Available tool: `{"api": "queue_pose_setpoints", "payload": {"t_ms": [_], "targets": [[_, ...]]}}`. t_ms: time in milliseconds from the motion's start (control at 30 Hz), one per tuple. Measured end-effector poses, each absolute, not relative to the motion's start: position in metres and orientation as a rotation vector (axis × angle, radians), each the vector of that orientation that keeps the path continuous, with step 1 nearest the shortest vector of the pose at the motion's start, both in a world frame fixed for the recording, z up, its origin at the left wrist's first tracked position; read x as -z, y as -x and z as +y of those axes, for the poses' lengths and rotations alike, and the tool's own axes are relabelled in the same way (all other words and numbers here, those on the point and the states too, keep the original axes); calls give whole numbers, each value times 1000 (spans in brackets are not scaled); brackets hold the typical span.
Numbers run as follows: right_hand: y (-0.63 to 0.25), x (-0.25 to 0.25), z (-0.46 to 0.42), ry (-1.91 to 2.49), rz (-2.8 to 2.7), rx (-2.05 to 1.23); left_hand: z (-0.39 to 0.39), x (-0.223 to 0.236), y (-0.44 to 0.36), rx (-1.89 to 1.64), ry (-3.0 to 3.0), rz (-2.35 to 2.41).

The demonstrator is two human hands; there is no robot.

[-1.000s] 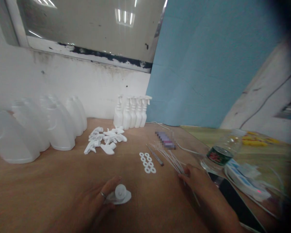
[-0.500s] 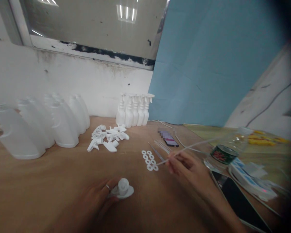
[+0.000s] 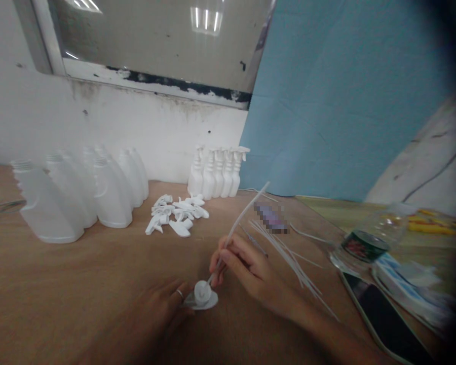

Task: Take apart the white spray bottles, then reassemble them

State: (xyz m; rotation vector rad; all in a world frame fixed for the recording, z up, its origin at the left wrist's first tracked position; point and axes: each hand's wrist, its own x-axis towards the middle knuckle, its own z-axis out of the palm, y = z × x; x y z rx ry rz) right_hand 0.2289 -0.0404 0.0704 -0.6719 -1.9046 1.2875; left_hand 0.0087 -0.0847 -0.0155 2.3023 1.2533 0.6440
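Note:
A white spray-trigger head [image 3: 204, 295] lies on the brown table [image 3: 79, 274] near the front. My left hand [image 3: 157, 314], with a ring on one finger, pinches its left side. My right hand [image 3: 243, 268] is closed on a thin white dip tube [image 3: 243, 215]. The tube slants up and to the right, and its lower end touches the top of the trigger head. More loose tubes [image 3: 289, 256] lie fanned out just right of my right hand.
Empty white bottles [image 3: 79, 195] stand in a row at the left. A heap of trigger heads [image 3: 177, 213] lies mid-table, with finished spray bottles [image 3: 218, 172] against the wall. A clear plastic bottle [image 3: 368, 238], a dark phone [image 3: 383, 324] and packets sit at the right.
My right hand lifted one tube from the pile at the right and carried it left to the trigger head. The view shifted a little left. My left hand stayed on the trigger head.

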Motion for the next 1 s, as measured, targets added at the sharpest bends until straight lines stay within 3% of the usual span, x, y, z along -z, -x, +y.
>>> {"api": "queue_pose_setpoints", "payload": {"t_ms": [467, 700, 900, 1000], "targets": [[-225, -51, -35, 774, -2364, -927, -90, -1, -12, -523, -2258, 1340], [-218, -33, -37, 760, -2486, -713, -90, -7, -15, -555, -2244, 1323], [-226, -39, -44, 825, -2404, -730, -91, -7, -15, -589, -2222, 1357], [-239, -45, -49, 807, -2458, -589, -91, -3, -11, -690, -2165, 1394]]}}
